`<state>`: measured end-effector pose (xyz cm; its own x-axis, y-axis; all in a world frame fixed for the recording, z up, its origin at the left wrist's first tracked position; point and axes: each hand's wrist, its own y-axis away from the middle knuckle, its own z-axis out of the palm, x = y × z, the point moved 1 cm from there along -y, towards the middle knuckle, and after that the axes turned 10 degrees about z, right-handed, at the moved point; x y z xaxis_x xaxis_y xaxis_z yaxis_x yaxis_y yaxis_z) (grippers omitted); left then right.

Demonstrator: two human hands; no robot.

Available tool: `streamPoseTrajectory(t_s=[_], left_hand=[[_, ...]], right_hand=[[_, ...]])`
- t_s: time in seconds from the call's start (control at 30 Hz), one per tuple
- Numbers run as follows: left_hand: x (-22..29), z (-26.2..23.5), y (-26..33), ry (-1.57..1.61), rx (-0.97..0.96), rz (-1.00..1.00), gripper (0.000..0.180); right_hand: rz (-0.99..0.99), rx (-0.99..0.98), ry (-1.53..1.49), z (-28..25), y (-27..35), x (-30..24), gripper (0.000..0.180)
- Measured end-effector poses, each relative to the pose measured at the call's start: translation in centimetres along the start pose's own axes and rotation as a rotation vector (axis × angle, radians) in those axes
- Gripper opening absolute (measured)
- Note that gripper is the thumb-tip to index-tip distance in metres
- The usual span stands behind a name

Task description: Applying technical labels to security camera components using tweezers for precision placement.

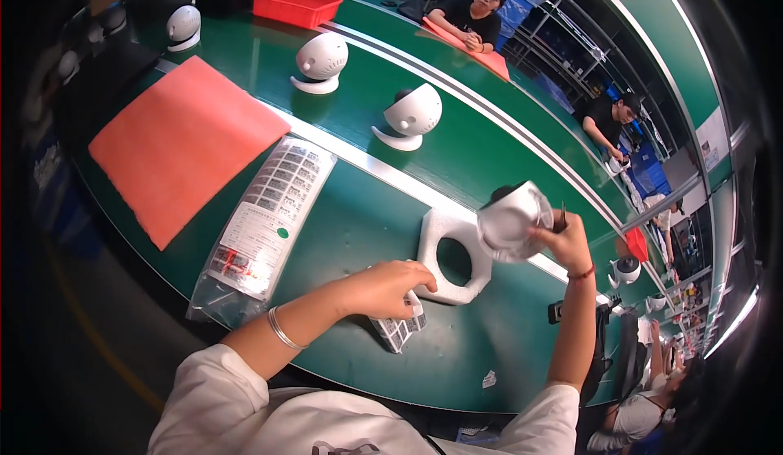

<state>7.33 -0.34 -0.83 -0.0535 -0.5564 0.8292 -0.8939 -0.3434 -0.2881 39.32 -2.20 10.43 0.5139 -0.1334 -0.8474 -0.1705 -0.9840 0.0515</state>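
Observation:
My right hand (564,243) is closed round a white rounded camera-like device (514,220), lifted above the table and tilted with its smooth underside showing. A thin dark tip (563,209) sticks up beside that hand; its kind cannot be made out. My left hand (387,289) is closed over a small sheet of printed labels (400,331), its fingers curled and partly hiding the sheet. Between the hands, a white foam ring (430,280) with a round opening lies flat on the green table (359,202), just below the raised device.
Left of my arm are a plastic bag of label sheets (265,218) and an orange-red foam sheet (183,145). White devices (412,117) (321,62) stand on the green conveyor line (489,141). A red bin (295,6) is at the far left; co-workers (473,23) sit across.

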Motion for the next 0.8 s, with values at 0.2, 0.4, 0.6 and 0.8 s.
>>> streamPoseTrajectory(t_s=[0.2, 0.4, 0.6, 0.8], left_hand=[[-0.2, 0.2, 0.1, -0.042, 0.021, 0.018, 0.036], [-0.1, 0.3, 0.4, -0.014, 0.023, 0.005, 0.035], [-0.1, 0.7, 0.2, -0.047, 0.035, 0.059, 0.034], [0.4, 0.0, -0.3, -0.069, -0.09, -0.083, 0.038]], right_hand=[[-0.082, 0.614, 1.284, 2.3, -7.4, 9.3, 0.023], [-0.219, 0.7, 1.14, 3.1, -10.6, 12.6, 0.032], [0.193, 0.341, 1.268, 5.4, -13.0, 12.0, 0.058], [-0.323, 0.199, 0.875, 10.6, -13.2, 4.9, 0.026]])
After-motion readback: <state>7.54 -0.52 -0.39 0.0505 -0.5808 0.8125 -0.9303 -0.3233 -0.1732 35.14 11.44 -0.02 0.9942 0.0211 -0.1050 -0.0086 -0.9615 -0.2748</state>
